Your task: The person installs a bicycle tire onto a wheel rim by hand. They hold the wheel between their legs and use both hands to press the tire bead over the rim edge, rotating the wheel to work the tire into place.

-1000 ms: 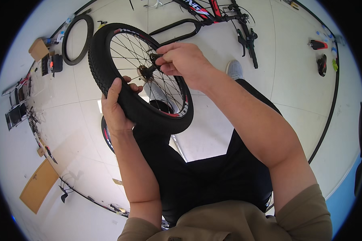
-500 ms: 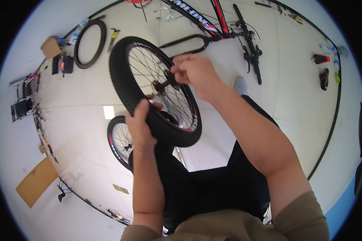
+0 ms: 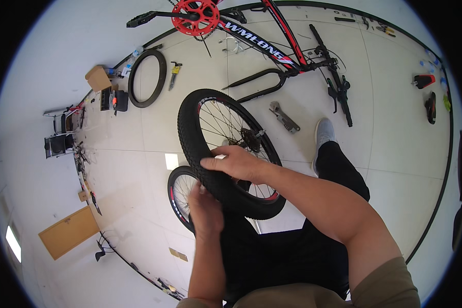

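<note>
The person is holding a wheel point(image 3: 191, 126) tilted in front of the left leg, above the floor point(image 3: 395, 149). The right hand point(image 3: 235, 163) is gripping the tyre's near left side, its thumb pressing on the black rubber and its fingers reaching over toward the spokes. The left hand point(image 3: 206, 209) is sitting just beside the tyre's lower left edge, fingers raised and blurred; whether it is gripping or only touching cannot be told. The sprockets point(image 3: 250, 139) are showing at the hub, beyond the right hand.

A second wheel point(image 3: 174, 187) is showing behind the left hand, partly covered by the held one. Beyond the held wheel, a black and red bike frame point(image 3: 256, 43) is lying with its fork point(image 3: 272, 77) pointing left and its handlebar point(image 3: 339, 84) to the right. A grey tool point(image 3: 284, 118) is lying between the held wheel and the right shoe point(image 3: 324, 132). Farther left, a loose tyre point(image 3: 133, 82) is lying near a yellow tool point(image 3: 175, 76) and an open box point(image 3: 98, 78).
</note>
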A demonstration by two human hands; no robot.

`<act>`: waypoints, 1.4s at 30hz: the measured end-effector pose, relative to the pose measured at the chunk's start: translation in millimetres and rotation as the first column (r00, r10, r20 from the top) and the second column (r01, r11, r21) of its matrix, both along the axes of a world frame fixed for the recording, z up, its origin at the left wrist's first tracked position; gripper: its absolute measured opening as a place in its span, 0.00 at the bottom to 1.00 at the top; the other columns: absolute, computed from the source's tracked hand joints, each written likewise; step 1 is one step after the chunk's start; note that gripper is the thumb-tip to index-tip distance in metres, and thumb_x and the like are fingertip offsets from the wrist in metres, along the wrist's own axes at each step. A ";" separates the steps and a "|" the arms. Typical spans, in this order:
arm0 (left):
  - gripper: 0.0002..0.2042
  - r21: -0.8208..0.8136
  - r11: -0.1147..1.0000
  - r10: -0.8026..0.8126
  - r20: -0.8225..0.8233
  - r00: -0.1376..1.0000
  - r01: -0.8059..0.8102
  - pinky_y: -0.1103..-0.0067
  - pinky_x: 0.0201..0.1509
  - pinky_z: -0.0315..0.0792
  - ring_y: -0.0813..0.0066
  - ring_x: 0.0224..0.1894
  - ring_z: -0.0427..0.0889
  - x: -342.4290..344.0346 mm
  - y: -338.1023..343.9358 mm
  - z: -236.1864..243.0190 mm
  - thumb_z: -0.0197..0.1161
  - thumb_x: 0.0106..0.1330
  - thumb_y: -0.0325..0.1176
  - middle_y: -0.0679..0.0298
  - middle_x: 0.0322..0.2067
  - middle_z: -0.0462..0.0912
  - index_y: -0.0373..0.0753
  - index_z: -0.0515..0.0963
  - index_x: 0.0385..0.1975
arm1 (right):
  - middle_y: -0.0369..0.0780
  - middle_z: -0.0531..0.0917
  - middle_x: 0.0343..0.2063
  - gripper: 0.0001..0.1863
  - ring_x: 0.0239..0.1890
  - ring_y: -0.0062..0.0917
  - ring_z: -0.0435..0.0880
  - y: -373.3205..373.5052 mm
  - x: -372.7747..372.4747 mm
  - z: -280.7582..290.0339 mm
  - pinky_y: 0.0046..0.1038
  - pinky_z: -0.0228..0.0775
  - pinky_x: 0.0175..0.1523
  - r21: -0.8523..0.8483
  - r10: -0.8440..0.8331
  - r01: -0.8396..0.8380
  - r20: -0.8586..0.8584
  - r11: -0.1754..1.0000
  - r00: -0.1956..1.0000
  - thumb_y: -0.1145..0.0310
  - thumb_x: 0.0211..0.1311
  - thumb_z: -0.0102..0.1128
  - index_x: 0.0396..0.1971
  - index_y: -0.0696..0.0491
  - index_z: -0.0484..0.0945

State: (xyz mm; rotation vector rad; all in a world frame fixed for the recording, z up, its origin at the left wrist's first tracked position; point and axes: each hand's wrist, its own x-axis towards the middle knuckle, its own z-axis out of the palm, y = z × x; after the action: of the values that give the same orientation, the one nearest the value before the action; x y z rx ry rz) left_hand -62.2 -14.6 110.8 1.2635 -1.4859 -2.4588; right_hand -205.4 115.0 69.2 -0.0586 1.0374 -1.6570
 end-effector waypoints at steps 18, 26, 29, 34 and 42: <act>0.22 -0.356 0.882 -0.223 0.265 0.938 0.310 0.66 0.34 0.85 0.58 0.31 0.87 -96.8 -16.1 27.3 0.62 0.60 0.23 0.48 0.40 0.83 0.27 0.69 0.55 | 0.43 0.87 0.28 0.31 0.30 0.30 0.86 11.9 3.5 -8.3 0.32 0.79 0.39 0.161 0.466 -0.453 -0.515 0.877 0.719 0.44 0.53 0.73 0.34 0.63 0.86; 0.21 -0.544 0.815 -0.164 0.114 0.980 0.199 0.73 0.40 0.81 0.65 0.33 0.86 -57.6 20.9 32.5 0.62 0.60 0.21 0.53 0.41 0.85 0.28 0.72 0.54 | 0.43 0.87 0.24 0.27 0.28 0.30 0.86 22.2 -7.9 -4.5 0.33 0.78 0.37 0.274 0.575 -0.527 -0.580 0.805 0.577 0.46 0.55 0.72 0.32 0.61 0.89; 0.22 -0.516 0.852 -0.103 0.012 0.995 0.094 0.73 0.42 0.81 0.66 0.35 0.85 -47.4 29.6 26.8 0.63 0.60 0.20 0.54 0.42 0.84 0.30 0.72 0.56 | 0.42 0.85 0.23 0.25 0.24 0.29 0.84 24.7 -10.6 -0.8 0.31 0.74 0.28 0.291 0.592 -0.544 -0.606 0.787 0.531 0.49 0.53 0.74 0.33 0.59 0.85; 0.19 -0.516 0.857 0.002 0.016 1.000 0.006 0.72 0.44 0.80 0.67 0.38 0.84 -23.0 33.4 -1.1 0.62 0.63 0.23 0.57 0.41 0.83 0.33 0.71 0.54 | 0.45 0.87 0.27 0.25 0.28 0.32 0.87 16.1 6.7 -11.1 0.32 0.78 0.33 0.319 0.645 -0.580 -0.550 0.749 0.530 0.52 0.50 0.76 0.35 0.62 0.85; 0.19 -0.362 0.931 0.066 0.057 0.996 -0.041 0.71 0.50 0.80 0.67 0.44 0.84 -12.9 32.4 -0.9 0.64 0.67 0.26 0.59 0.43 0.83 0.36 0.70 0.57 | 0.49 0.89 0.33 0.31 0.39 0.38 0.90 10.2 40.4 -15.2 0.37 0.82 0.44 0.377 0.631 -0.531 -0.629 0.759 0.455 0.47 0.44 0.79 0.34 0.63 0.86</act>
State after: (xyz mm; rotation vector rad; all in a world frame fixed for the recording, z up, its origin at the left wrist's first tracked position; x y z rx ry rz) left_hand -75.0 17.8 109.9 1.3003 -1.7870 -1.9999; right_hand -165.0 125.3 54.0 -0.9817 1.4972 -0.8769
